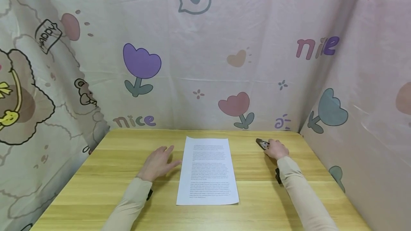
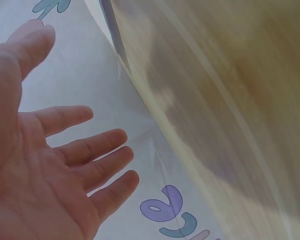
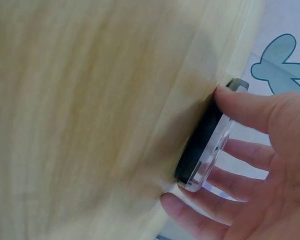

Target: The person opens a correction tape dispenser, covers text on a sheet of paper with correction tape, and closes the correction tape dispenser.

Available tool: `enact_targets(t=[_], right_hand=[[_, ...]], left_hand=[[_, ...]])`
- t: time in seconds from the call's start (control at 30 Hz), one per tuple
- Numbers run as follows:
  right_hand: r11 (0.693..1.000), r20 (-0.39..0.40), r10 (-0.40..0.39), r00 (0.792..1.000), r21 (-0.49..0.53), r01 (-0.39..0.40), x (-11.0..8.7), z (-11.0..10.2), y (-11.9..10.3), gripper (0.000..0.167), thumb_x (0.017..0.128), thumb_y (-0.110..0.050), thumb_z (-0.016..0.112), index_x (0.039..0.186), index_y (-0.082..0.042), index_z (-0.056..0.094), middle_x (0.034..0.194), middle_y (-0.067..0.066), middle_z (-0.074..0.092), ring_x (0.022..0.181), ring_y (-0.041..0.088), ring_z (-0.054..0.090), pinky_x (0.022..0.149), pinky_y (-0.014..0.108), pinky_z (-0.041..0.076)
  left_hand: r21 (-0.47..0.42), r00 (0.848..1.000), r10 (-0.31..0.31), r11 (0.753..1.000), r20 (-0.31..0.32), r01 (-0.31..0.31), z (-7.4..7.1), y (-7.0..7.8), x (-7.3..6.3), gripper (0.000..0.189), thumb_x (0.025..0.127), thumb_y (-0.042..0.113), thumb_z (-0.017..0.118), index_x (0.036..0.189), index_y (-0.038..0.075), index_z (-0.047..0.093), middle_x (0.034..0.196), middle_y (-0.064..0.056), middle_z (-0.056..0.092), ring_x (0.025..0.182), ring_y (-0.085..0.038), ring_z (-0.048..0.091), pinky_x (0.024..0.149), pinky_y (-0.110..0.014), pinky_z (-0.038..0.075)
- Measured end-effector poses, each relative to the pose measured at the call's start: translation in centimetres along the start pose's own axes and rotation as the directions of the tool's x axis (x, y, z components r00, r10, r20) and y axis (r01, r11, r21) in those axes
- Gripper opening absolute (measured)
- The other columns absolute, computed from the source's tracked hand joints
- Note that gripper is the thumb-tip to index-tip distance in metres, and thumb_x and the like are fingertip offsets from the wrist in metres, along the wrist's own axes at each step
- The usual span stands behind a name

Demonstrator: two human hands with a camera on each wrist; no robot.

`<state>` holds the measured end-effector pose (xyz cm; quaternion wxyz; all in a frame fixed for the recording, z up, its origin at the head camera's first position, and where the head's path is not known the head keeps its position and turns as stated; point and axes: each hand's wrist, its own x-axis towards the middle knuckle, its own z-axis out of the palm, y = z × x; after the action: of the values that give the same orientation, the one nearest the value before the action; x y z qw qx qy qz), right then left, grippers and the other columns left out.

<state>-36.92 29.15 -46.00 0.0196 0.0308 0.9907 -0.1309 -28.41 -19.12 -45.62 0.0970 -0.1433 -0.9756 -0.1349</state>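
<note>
A white sheet of printed paper [image 1: 208,172] lies flat in the middle of the table. Just left of its edge hovers my left hand [image 1: 160,163], fingers spread and holding nothing; the left wrist view shows its palm [image 2: 35,175] bare. Over at the right rear of the table, my right hand [image 1: 277,149] grips a small black stapler [image 1: 261,143] with a clear and silvery part. In the right wrist view, the thumb is at one end of the stapler [image 3: 202,142] and the fingers reach around the other; part of it is hidden by the hand.
Wood-grain table [image 1: 128,142] extends on both sides of the paper. A patterned cloth [image 1: 192,63] hangs along the back edge, and more cloth closes off the left and right sides. Both wrists carry a dark strap-on device.
</note>
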Motion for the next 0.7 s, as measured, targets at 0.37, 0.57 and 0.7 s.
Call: enact_targets(t=[0.37,0.57,0.7], right_hand=[[0.998,-0.066,-0.034,0.997,0.052,0.037,-0.2,0.3,-0.2,0.071,0.079,-0.039,0.075,0.134,0.000,0.055,0.118,0.026,0.063,0.091,0.033,0.060,0.075,0.050,0.049],[0.993,-0.098,-0.066,0.993,0.093,0.076,-0.8,0.5,-0.6,0.073,0.078,-0.038,0.077,0.134,0.003,0.055,0.121,0.028,0.063,0.096,0.036,0.061,0.082,0.053,0.050],[0.987,-0.114,-0.101,0.988,0.113,0.114,-1.2,0.5,-1.3,0.074,0.078,-0.034,0.078,0.133,0.008,0.054,0.121,0.030,0.062,0.097,0.037,0.061,0.085,0.053,0.051]], left_hand=[[-0.054,1.000,-0.017,0.998,-0.005,0.017,0.4,0.0,0.2,0.063,0.093,0.044,0.064,0.133,-0.004,0.056,0.120,-0.026,0.065,0.107,-0.040,0.064,0.092,-0.054,0.053],[-0.157,0.998,-0.059,0.986,0.037,0.064,0.5,0.3,0.3,0.057,0.093,0.041,0.064,0.129,-0.002,0.059,0.120,-0.022,0.067,0.107,-0.036,0.066,0.092,-0.053,0.054],[-0.196,0.998,-0.061,0.978,0.033,0.066,0.7,0.3,0.2,0.054,0.093,0.040,0.064,0.127,-0.001,0.061,0.120,-0.020,0.068,0.106,-0.035,0.067,0.091,-0.051,0.055]])
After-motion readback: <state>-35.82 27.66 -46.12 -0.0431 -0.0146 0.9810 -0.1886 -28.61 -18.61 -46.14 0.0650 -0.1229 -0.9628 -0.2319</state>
